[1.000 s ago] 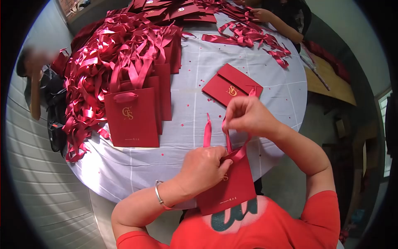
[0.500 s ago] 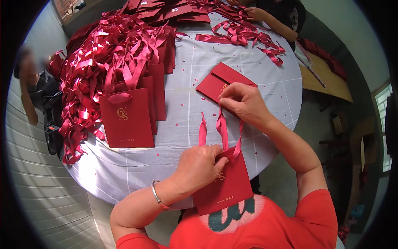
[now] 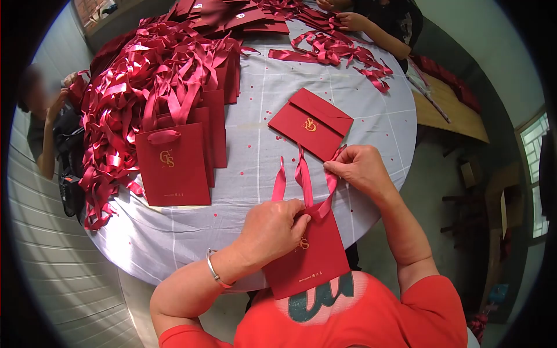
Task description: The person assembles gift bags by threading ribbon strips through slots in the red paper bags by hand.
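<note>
The left hand was clamped on the upper edge of a red paper bag, its thumb lying on the front panel and partly covering the gold emblem. A silver bracelet encircled the left wrist. The bag was positioned at the near table edge, in front of the red shirt. The right hand had thumb and forefinger together on a pink ribbon rising from the bag.

Surroundings, left to right: a heap of ribbons (glossy, loosely looped) covered the table's left side; a row of standing bags occupied its near edge. A flat bag lay just beyond the right hand on the checked tablecloth. Loose ribbons were placed farther back, near a co-worker's hand.
</note>
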Tool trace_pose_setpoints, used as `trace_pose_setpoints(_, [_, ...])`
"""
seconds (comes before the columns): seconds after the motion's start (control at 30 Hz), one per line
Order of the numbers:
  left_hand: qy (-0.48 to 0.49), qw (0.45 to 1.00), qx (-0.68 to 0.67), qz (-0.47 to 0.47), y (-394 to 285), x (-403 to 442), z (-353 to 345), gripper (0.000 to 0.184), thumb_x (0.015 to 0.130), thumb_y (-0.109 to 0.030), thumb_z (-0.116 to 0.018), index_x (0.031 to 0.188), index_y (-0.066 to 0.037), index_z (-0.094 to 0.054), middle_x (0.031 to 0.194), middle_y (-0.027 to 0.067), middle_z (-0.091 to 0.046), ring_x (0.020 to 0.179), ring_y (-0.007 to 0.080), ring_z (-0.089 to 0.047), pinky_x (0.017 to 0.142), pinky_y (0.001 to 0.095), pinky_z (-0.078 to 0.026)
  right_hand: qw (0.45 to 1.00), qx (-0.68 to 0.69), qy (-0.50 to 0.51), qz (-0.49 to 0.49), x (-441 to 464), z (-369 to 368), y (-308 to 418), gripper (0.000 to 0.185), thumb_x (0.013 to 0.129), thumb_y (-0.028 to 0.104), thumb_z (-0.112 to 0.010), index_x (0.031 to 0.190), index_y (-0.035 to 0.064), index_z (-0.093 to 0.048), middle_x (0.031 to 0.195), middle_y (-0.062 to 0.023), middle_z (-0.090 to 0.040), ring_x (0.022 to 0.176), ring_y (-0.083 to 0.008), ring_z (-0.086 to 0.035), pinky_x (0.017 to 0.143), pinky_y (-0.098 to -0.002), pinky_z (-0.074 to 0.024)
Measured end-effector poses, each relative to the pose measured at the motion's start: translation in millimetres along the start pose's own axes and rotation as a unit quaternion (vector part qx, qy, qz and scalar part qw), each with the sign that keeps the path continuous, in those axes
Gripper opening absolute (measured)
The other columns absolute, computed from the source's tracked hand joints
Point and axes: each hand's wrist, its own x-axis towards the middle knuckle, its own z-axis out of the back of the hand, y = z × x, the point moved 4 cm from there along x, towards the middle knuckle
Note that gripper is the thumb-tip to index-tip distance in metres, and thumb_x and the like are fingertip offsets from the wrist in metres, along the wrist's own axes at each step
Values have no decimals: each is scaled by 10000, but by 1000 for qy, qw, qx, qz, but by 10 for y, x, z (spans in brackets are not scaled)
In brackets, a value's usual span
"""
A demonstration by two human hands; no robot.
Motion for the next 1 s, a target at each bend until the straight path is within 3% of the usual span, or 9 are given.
trace_pose_setpoints(0.23, [-2,1000,0,1,28,-3,-11,188,856,-200,-682,911,-21,-704,727,179,-668,670,360,-665,608,423,-522,995,18,-100,8,37,-24,-83,370,763,348,-821,777,-8,-726,656,-104,-695,577,-172,-662,579,-303,-514])
trace_pose_setpoints(0.4, [-2,1000,-2,5,35,-5,1,191,855,-199,-679,906,-16,-704,695,177,-661,654,362,-662,606,424,-521,971,225,-77,-10,14,35,-45,171,868,130,-739,790,-6,-670,718,-25,-683,618,-40,-579,550,-195,-440])
trace_pose_setpoints(0.53, [-2,1000,-3,2,32,-8,12,198,862,-217,-662,866,-21,-689,694,189,-658,671,380,-659,620,456,-526,946,303,-108,26,-69,140,-143,126,900,119,-680,831,25,-631,799,-45,-691,605,-20,-502,534,-192,-383])
trace_pose_setpoints(0.6, [3,1000,-3,6,37,0,5,201,867,-227,-648,835,-31,-677,708,197,-660,691,396,-657,637,482,-531,840,534,-58,81,-166,137,-78,85,906,107,-617,847,51,-592,810,-84,-669,552,-44,-465,513,-200,-372])
trace_pose_setpoints(0.63, [2,1000,-4,7,43,3,3,204,868,-226,-647,833,-28,-677,706,199,-660,691,397,-657,639,482,-531,840,533,-57,80,-226,153,-63,85,906,107,-617,847,51,-592,810,-84,-669,552,-44,-465,513,-200,-372])
trace_pose_setpoints(0.73, [0,1000,-4,9,44,4,8,210,869,-225,-645,828,-22,-678,703,201,-659,690,398,-657,639,482,-532,711,687,130,78,-451,85,72,72,861,45,-551,928,60,-531,771,-107,-593,558,-101,-450,523,-233,-398])
trace_pose_setpoints(0.83, [-9,1000,-2,12,47,11,12,217,869,-225,-653,839,-14,-688,680,196,-654,672,388,-658,625,462,-528,727,650,99,199,-636,94,210,207,794,37,-621,965,67,-508,828,-127,-573,603,-142,-502,542,-237,-426])
trace_pose_setpoints(0.87, [-14,1000,0,11,48,12,15,221,870,-224,-661,853,-8,-698,659,193,-648,654,378,-659,612,443,-524,744,614,111,237,-690,165,269,302,765,67,-742,949,66,-502,867,-155,-587,611,-143,-532,539,-238,-450])
trace_pose_setpoints(1.0, [-8,1000,4,19,50,15,5,227,875,-227,-656,851,-5,-698,662,194,-649,655,382,-657,615,445,-524,768,586,50,255,-884,270,391,427,729,76,-866,942,50,-497,863,-183,-632,643,-168,-623,569,-252,-530])
